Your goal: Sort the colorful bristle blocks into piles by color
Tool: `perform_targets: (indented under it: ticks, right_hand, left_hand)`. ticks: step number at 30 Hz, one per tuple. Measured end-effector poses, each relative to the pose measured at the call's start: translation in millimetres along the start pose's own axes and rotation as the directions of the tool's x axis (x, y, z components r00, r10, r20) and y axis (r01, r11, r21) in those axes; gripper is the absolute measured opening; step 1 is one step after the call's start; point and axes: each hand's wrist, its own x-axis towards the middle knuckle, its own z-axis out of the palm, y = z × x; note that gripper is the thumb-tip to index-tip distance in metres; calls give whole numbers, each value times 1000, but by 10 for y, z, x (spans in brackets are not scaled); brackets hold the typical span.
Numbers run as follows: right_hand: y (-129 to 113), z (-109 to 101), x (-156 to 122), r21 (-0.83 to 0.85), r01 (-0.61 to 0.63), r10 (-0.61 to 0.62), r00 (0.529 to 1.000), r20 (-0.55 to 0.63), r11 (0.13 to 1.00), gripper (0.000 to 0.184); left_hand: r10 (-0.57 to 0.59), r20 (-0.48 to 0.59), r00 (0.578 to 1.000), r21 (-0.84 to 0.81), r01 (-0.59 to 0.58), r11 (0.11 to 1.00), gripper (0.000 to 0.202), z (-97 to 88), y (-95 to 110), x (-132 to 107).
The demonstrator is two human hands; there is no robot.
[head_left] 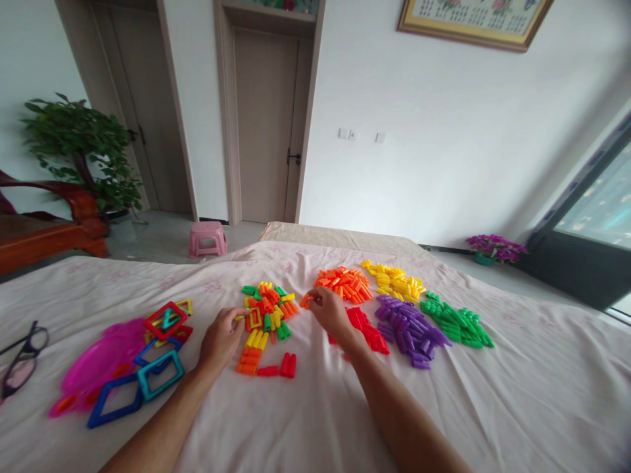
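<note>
Purple pile point(407, 326) sits between the red pile point(367, 330) and the green pile point(456, 322). The orange pile point(344, 284) and yellow pile point(397, 282) are behind. The left hand point(221, 336) pinches a yellow bit point(239, 318) at the mixed pile point(270, 303). The right hand point(329, 314) pinches an orange block point(304, 301) between the mixed pile and orange pile. The piles lie on a cloth point(532, 394).

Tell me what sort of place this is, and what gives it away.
Most likely a room in a home: a wooden armchair stands by a leafy potted plant, a framed picture hangs on the wall, and a flowered cloth lies under the toy pieces.
</note>
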Motion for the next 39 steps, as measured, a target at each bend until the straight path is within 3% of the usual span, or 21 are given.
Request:
perform_targets:
  ticks: [2,5,8,11,14,17,21,27,33,36,39]
  right_hand:
    - [180,-111,102,-17,-61,57,984,-167,998,25]
    - [363,-254,201,26,-97,100,919,-382,995,38]
    - [389,-276,201,69,-31,58,895,-442,997,44]
    - [293,-146,115,27,59,-48,953,-300,998,37]
    - [150,54,-5,-9,148,-148,989,-21,989,33]
    - [21,227,-106,-61,262,-246,950,193,963,42]
    - [-83,346,-165,-158,378,-316,895,316,912,47]
    - [-152,309,-173,-370,263,-140,934,329,891,29]
    - [-173,200,-164,-327,236,-107,924,368,915,19]
    - [-117,138,-129,-304,138,-43,953,301,943,20]
    - [12,14,-45,-281,10,22,994,111,960,24]
  left_hand:
    - [15,-7,1000,-3,-15,1000,30,9,-11,4]
    - [23,-10,1000,-6,-23,1000,29,20,-27,8]
    - [24,-3,1000,-8,-24,1000,29,28,-39,10]
    - [22,-3,1000,-3,-22,1000,29,29,-45,10]
    - [28,-13,1000,-3,-28,1000,29,27,-44,9]
    - [33,-24,999,-9,-33,999,29,25,-40,6]
    - [34,-26,999,-18,-35,999,29,23,-39,5]
    - [44,-19,999,-15,-45,999,29,24,-44,5]
    - [24,-4,1000,-14,-24,1000,29,17,-31,5]
    - [14,7,1000,-6,-14,1000,30,12,-26,9]
    - [11,13,1000,-3,-11,1000,30,10,-23,8]
